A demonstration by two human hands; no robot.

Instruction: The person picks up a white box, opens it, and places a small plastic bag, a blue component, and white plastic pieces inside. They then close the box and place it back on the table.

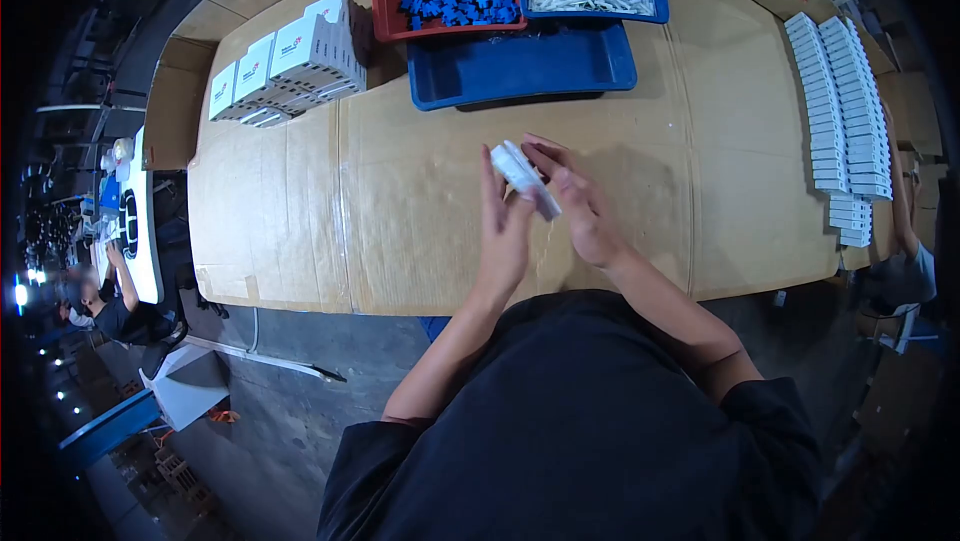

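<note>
Above the middle of the cardboard-covered table (pixel 430 241), a small white piece (pixel 518 171) is held up between both hands, tilted and slightly blurred. My left hand (pixel 504 216) grips it from the left, thumb and fingers pressed to its side. On the right, my right hand (pixel 575 196) has its fingers against the piece's upper right side. A thin, pale edge of the piece shows at its lower right end. What lies between the right fingers and the piece is too blurred to make out.
Ahead are a red bin (pixel 445 24) with blue parts, a blue bin (pixel 600 16) with white sticks and a blue tray (pixel 520 76). White boxes (pixel 300 46) stand at left, stacked white blocks (pixel 840 111) at right. People sit at far left (pixel 125 311) and far right (pixel 905 271).
</note>
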